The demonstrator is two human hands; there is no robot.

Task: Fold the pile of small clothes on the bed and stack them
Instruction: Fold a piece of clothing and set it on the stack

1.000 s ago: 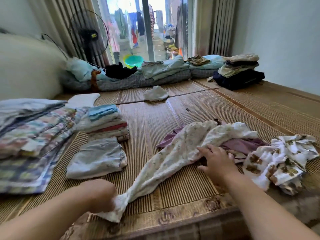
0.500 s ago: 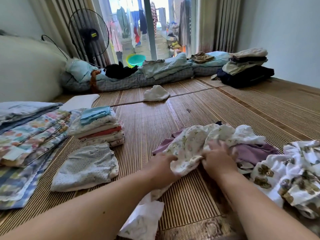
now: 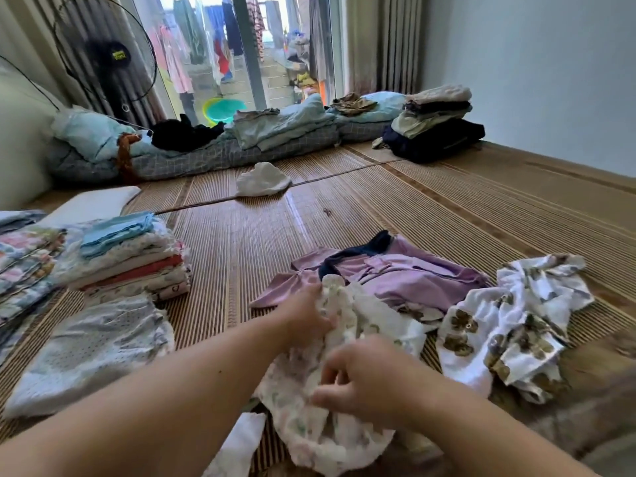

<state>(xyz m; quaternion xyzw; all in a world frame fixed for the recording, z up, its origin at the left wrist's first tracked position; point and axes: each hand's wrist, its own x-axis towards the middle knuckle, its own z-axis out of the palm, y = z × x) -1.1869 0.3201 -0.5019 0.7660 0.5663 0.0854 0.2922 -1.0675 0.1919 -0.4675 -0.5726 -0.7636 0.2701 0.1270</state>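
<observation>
A cream garment with a faint floral print [image 3: 309, 407] is bunched up in front of me on the bamboo mat [image 3: 247, 242]. My left hand [image 3: 306, 321] grips its upper edge and my right hand [image 3: 358, 383] pinches the cloth lower down. Behind it lies a purple garment with a dark collar [image 3: 395, 273]. A white piece with brown bear prints [image 3: 509, 325] lies crumpled to the right. At the left stands a stack of folded small clothes [image 3: 130, 256], with a folded pale dotted piece [image 3: 93, 349] in front of it.
Folded patterned blankets [image 3: 24, 270] sit at the far left. A small white cloth [image 3: 263, 179] lies mid-mat. Rolled bedding [image 3: 206, 146] and a second clothes stack [image 3: 433, 122] line the far edge. A fan [image 3: 106, 60] stands by the window.
The long cream garment, stretched flat a second ago, has been gathered toward me. My left hand moved from its lower end up to the bunch; my right hand drew back nearer.
</observation>
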